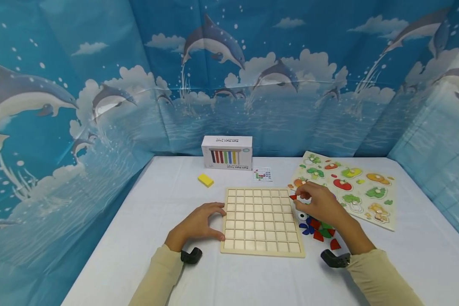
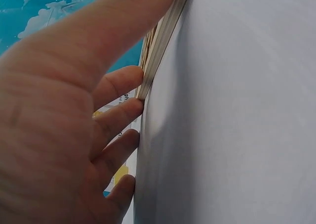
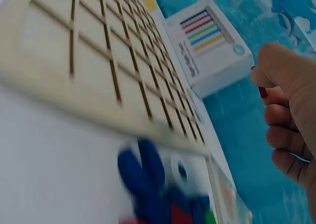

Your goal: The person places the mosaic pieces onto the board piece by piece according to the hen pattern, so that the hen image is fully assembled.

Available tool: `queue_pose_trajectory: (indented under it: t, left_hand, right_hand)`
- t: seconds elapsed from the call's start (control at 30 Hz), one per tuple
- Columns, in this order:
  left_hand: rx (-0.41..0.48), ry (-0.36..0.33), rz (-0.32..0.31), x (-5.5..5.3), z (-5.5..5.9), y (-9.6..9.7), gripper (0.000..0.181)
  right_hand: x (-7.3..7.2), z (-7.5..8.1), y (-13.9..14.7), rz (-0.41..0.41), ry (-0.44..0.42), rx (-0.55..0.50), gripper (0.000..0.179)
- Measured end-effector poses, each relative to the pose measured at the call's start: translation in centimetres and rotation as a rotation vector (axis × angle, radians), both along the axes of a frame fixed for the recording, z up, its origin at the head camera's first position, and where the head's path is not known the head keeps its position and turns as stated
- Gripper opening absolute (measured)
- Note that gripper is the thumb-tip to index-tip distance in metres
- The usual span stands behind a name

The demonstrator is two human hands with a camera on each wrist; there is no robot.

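A wooden board with a square grid (image 1: 260,221) lies flat on the table. My left hand (image 1: 199,221) rests at its left edge, thumb and fingertips touching the rim with the fingers spread. At the board's upper right corner, my right hand (image 1: 321,204) pinches a small red piece (image 1: 293,197) between thumb and finger. Only a sliver of that red piece (image 3: 262,91) shows in the right wrist view. Below the right hand lies a pile of loose red, green, blue and white pieces (image 1: 318,235), beside the board's right edge.
A picture board of vegetables (image 1: 367,191) lies at the right, close to the right hand. Behind the grid board are a white box (image 1: 228,161), a small printed card (image 1: 262,174) and a yellow block (image 1: 205,180). A dolphin-print curtain (image 1: 229,102) surrounds the table.
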State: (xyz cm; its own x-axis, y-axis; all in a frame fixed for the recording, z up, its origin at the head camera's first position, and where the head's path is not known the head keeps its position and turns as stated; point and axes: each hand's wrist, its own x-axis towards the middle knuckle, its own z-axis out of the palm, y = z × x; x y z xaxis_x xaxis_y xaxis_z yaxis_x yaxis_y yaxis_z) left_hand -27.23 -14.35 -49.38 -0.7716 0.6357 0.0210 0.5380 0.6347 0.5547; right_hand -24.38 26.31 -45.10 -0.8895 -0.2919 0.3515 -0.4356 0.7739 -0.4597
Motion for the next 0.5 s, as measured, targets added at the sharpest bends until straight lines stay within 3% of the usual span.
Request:
queue_pose_trajectory:
  t: [0.2,0.5]
  left_hand:
    - [-0.005,0.002,0.004,-0.2,-0.4,-0.1,0.072]
    - [-0.002,-0.009,0.021,-0.3,-0.4,-0.1,0.073]
  right_hand:
    - [-2.5,0.4,-4.6,0.123,0.04,-0.049,0.019]
    - [-5.2,-0.3,-11.7,0.273,-0.068,-0.063,0.015]
